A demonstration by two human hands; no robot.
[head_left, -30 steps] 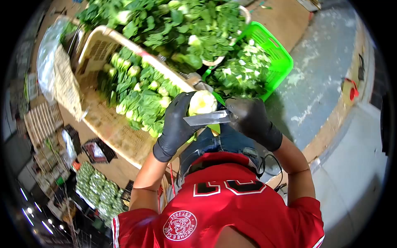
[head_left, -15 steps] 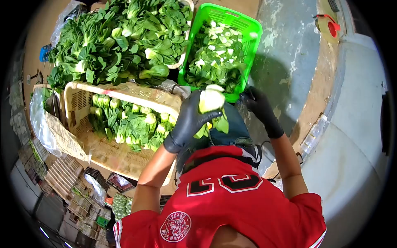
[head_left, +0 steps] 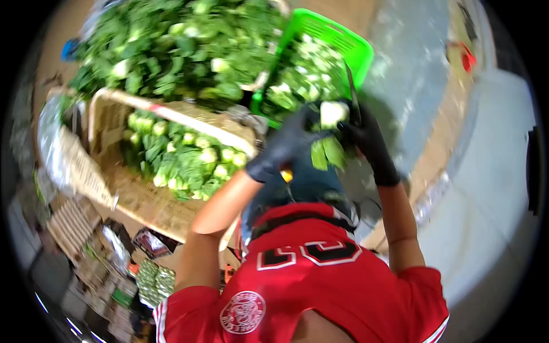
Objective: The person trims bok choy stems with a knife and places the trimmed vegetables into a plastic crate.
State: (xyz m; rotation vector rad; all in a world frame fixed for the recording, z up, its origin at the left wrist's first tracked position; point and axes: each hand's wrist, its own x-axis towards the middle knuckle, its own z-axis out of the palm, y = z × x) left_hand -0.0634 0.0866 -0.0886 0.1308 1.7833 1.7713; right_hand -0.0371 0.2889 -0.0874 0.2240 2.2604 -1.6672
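Both of my hands wear black gloves. My left hand [head_left: 289,140] is wrapped round a leafy green vegetable [head_left: 333,116], its pale base up and its leaves hanging below. On the other side of it, my right hand [head_left: 369,140] grips a knife [head_left: 351,88] whose blade points up toward the green basket. The fingers of both hands are blurred and close to the vegetable. Just beyond them, the green basket [head_left: 359,54] holds cut leaves and pale pieces. Left of my left hand, rows of leafy vegetables [head_left: 197,154] lie in a beige crate [head_left: 131,197].
A large heap of leafy greens [head_left: 177,48] fills the top left. Clear plastic [head_left: 50,134] hangs at the beige crate's left end. Lower left are a wooden slatted piece [head_left: 74,226] and bagged green produce [head_left: 153,283]. A red object [head_left: 468,57] lies at the upper right.
My right hand has come in from the side to the vegetable, with the knife now pointing up. My left hand and the vegetable have shifted right. The camera view has turned slightly.
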